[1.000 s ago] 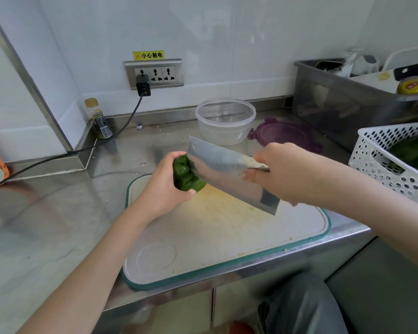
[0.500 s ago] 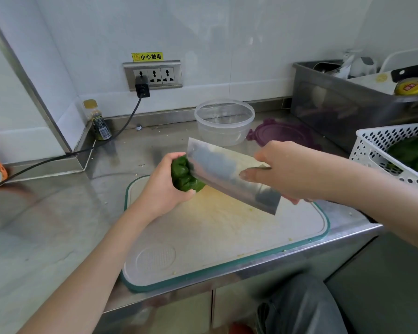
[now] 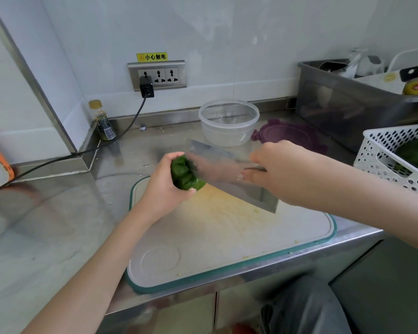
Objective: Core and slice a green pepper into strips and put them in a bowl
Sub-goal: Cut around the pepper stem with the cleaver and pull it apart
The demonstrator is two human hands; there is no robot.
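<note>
Soft, even daylight fills the scene, fairly bright, with only faint shadows; the steel counter point(image 3: 46, 225) shows pale, smeared reflections; the cleaver point(image 3: 229, 174) and right hand point(image 3: 282, 172) are blurred by motion; the wide lens bends the wall edges and counter lines towards the corners.

A dark green, lumpy pepper point(image 3: 185, 173) is held off the surface above the far left corner of the white, teal-edged cutting board point(image 3: 227, 237), with the broad steel cleaver blade point(image 3: 229, 174) set against its right side and tilted down to the right. Beyond the board, an empty clear plastic bowl point(image 3: 228, 124) is seen upright on the steel counter.
</note>
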